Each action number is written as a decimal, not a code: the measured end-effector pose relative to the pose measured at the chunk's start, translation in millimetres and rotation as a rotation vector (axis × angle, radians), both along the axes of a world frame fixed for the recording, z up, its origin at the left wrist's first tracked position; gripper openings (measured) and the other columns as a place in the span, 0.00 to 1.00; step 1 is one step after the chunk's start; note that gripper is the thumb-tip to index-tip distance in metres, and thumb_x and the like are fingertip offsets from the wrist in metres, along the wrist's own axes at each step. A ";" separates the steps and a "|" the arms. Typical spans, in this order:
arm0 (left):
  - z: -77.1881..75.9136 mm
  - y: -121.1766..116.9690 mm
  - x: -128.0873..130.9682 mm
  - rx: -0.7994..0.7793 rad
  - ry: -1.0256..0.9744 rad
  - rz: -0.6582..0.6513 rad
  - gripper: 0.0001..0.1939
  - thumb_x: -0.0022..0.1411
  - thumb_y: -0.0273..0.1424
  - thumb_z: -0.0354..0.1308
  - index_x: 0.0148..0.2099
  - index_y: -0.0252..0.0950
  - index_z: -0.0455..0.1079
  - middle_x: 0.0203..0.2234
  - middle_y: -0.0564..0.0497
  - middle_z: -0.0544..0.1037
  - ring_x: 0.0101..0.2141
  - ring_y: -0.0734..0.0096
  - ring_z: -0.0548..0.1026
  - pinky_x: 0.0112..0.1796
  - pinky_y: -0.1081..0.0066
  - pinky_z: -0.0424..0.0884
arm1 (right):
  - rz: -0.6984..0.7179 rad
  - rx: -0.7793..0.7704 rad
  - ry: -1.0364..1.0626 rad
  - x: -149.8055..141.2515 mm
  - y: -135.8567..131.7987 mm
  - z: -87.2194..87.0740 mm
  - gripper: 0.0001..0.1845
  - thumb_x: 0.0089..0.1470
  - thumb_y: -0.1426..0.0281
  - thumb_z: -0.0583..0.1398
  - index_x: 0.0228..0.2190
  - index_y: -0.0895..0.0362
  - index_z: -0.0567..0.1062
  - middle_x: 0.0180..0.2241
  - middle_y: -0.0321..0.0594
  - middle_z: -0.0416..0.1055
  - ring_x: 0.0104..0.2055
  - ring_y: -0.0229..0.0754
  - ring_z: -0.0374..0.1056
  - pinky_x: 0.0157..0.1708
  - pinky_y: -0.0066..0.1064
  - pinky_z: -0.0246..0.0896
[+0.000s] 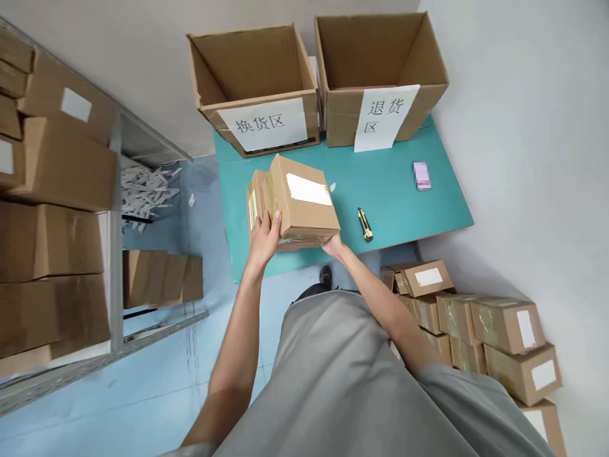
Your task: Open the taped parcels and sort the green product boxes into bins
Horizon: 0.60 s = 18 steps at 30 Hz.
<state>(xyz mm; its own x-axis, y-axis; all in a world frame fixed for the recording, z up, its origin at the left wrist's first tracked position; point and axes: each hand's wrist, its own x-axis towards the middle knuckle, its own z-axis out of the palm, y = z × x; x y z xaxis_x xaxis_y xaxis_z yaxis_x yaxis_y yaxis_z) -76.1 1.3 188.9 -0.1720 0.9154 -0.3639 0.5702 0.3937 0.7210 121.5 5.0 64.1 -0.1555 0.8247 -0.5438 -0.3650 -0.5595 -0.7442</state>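
Both hands grip a taped cardboard box [311, 214] with a white label on its top, tilted above the near side of the green table [390, 178]. My left hand [266, 236] presses its fingers against the box's left side. Under the near right corner is my right hand [333, 245], its fingertips hidden by the cardboard. More cardboard boxes [257, 184] show just behind and left of the held one, partly covered by it. A yellow and black box cutter [365, 225] lies on the table to the right of my right hand.
At the table's back stand two open cartons, a left carton [257, 66] and a right carton [380, 47], each with a handwritten paper sign. A small pink packet [422, 176] lies right. Stacked boxes [507, 324] sit at lower right; a loaded shelf [117, 254] stands left.
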 end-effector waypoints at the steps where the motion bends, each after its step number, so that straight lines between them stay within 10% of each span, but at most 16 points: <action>1: -5.4 2.9 -10.5 0.002 -0.012 0.016 0.51 0.78 0.66 0.40 0.84 0.33 0.56 0.83 0.38 0.52 0.83 0.46 0.43 0.80 0.45 0.40 | 0.002 -0.011 0.014 -8.3 6.2 -4.1 0.36 0.70 0.42 0.50 0.60 0.50 0.82 0.53 0.43 0.88 0.66 0.56 0.77 0.66 0.50 0.75; 5: -31.9 1.0 -18.6 0.033 -0.060 0.066 0.48 0.78 0.64 0.40 0.84 0.39 0.55 0.83 0.40 0.53 0.83 0.48 0.44 0.80 0.45 0.41 | -0.037 -0.023 0.023 -4.3 12.8 -14.0 0.36 0.71 0.44 0.50 0.62 0.51 0.80 0.57 0.41 0.87 0.67 0.55 0.76 0.69 0.49 0.72; 12: -50.0 -19.3 57.9 0.065 0.160 0.066 0.44 0.77 0.60 0.52 0.82 0.38 0.62 0.86 0.37 0.35 0.83 0.29 0.34 0.77 0.30 0.38 | -0.081 -0.010 -0.249 73.4 3.2 -24.3 0.44 0.67 0.36 0.56 0.70 0.50 0.75 0.69 0.41 0.77 0.71 0.52 0.74 0.71 0.46 0.70; 18: -53.6 -13.6 67.7 0.150 0.164 -0.101 0.38 0.80 0.42 0.48 0.85 0.35 0.53 0.83 0.35 0.53 0.83 0.40 0.43 0.78 0.34 0.36 | -0.110 0.014 -0.611 105.8 14.4 -36.3 0.49 0.67 0.36 0.57 0.73 0.57 0.73 0.78 0.46 0.63 0.82 0.46 0.57 0.81 0.38 0.46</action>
<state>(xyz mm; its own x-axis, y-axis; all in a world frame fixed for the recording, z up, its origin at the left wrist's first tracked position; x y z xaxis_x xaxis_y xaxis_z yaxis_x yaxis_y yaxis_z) -8.4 -12.3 135.4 -0.1220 0.9726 -0.1978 0.7153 0.2243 0.6618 227.3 19.4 27.8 0.2670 0.8257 -0.4969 0.0742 -0.5318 -0.8436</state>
